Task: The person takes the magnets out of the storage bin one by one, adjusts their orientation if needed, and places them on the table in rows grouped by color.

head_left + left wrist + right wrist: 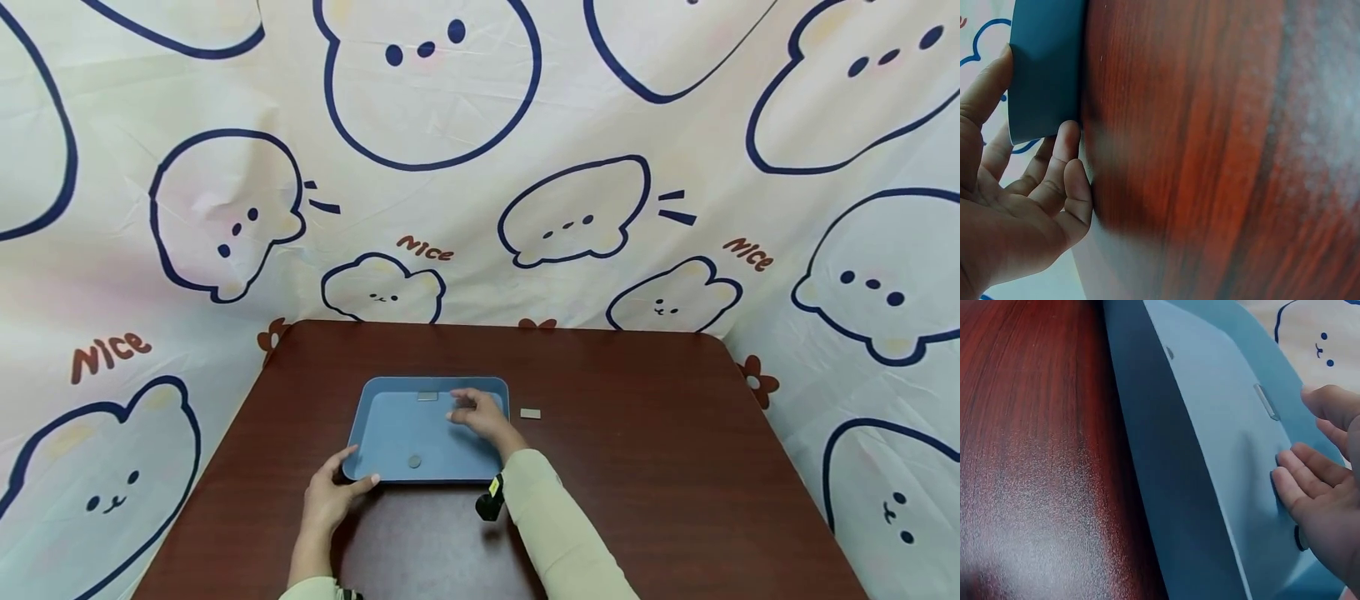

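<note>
A shallow blue tray [390,429] lies on the table. My left hand [330,493] grips its near left corner, thumb at the front rim and fingers around the side. Over the tray's right half is my right hand [480,417], its fingers loosely bent and nothing visible between them. In the tray, a small grey rectangular piece [427,397] lies by the far wall and a round grey disc [415,461] near the front. The right wrist view shows another dark-edged round piece [1300,538] beside the palm, which partly hides it.
A small pale rectangular piece [530,413] lies on the brown table [637,467], just right of the tray. Behind and at both sides hangs a cream cloth [480,208] with bear drawings. A black wrist camera [489,503] is strapped below the right hand.
</note>
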Demonstrator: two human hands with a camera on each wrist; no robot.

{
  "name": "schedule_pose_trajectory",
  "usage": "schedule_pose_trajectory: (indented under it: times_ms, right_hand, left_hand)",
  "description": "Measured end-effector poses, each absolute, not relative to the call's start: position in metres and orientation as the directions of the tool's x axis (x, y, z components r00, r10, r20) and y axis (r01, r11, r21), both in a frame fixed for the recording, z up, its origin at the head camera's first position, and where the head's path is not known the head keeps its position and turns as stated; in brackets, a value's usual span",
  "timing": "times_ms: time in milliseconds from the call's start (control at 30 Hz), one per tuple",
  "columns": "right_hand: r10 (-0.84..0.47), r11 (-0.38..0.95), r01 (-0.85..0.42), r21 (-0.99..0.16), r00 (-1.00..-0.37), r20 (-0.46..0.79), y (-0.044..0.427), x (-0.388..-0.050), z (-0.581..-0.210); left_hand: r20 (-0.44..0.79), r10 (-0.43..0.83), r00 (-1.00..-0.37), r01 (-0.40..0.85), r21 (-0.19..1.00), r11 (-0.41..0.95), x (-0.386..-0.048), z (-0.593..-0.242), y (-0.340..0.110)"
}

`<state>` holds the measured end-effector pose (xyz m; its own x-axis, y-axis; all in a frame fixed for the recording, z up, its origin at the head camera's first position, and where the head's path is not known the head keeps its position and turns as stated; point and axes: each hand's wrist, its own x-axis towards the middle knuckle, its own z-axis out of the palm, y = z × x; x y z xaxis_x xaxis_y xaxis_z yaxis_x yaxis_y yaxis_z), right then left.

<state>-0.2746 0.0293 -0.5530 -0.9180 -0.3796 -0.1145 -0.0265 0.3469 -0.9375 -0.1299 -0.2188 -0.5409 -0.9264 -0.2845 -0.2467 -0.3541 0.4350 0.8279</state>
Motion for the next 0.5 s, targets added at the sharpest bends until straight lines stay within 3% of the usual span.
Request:
schedule_pose_trajectory:
  times_ms: [500]
  right_hand:
    - [-0.346, 0.404, 0.023, -0.915, -0.921, -0.176, 0.006, -0.287, -0.559]
  left_hand:
    - [-0.247, -0.288, -0.925, -0.357, 0.826, 0.437, -0.128, -0.542, -0.22]
